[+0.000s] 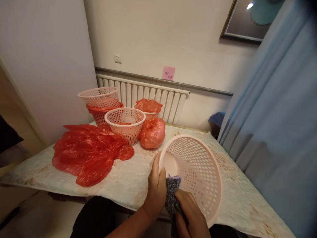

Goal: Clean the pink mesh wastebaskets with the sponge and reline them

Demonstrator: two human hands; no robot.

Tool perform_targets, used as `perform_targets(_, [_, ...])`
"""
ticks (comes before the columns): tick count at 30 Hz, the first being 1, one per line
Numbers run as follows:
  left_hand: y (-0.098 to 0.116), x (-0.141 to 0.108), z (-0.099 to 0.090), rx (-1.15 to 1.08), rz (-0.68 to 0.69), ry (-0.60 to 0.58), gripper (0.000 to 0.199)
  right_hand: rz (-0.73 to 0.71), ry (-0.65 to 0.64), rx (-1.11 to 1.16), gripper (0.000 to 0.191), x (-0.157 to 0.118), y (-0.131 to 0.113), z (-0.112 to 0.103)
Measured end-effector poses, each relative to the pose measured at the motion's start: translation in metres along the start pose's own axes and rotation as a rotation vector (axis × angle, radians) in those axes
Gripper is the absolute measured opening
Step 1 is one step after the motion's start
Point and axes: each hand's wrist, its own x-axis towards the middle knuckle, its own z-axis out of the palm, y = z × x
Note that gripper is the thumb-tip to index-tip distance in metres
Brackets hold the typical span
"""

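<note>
A pale pink perforated plastic basket point(214, 172) lies tipped on its side, its mouth towards me. My left hand point(157, 186) is closed around the left side of its rim, thumb on the inner side. In my right hand point(192, 215) is a dark grey, speckled cloth point(173, 195), bunched between the fingers. The cloth's upper end lies against the rim, close to my left thumb. Part of the cloth hangs down out of sight.
Red plastic bags point(91, 152) spread over the table's left. Behind stand a white basket point(126, 127), stacked baskets point(100, 99) and a stuffed red bag point(152, 134). A radiator point(133, 91) runs along the wall; a blue curtain point(277, 115) hangs at right.
</note>
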Motion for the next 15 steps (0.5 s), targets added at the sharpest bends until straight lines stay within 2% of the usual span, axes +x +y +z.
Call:
perform_targets(2, [-0.001,-0.004,0.000,0.017,0.068,-0.051,0.051,0.288,-0.035,0.134,0.040,0.002,-0.001,-0.003])
perform_targets(4, [-0.003,-0.008,0.000,0.047,0.133,-0.101,0.052,0.542,-0.072,0.308,0.044,0.011,-0.004,-0.007])
perform_targets(6, [-0.005,-0.013,-0.001,0.094,0.179,-0.136,0.052,0.705,-0.044,0.523,0.049,0.026,-0.008,-0.006])
perform_targets(9, [-0.008,-0.018,-0.004,0.151,0.235,-0.188,0.051,0.767,0.080,0.822,0.059,0.045,-0.011,0.005])
perform_targets(11, [-0.010,-0.020,-0.007,0.167,0.258,-0.208,0.050,0.745,0.097,0.899,0.063,0.050,-0.011,0.016])
perform_targets(15, [-0.017,-0.018,-0.012,0.214,0.306,-0.170,0.050,0.644,0.010,0.689,0.052,0.046,-0.004,0.036])
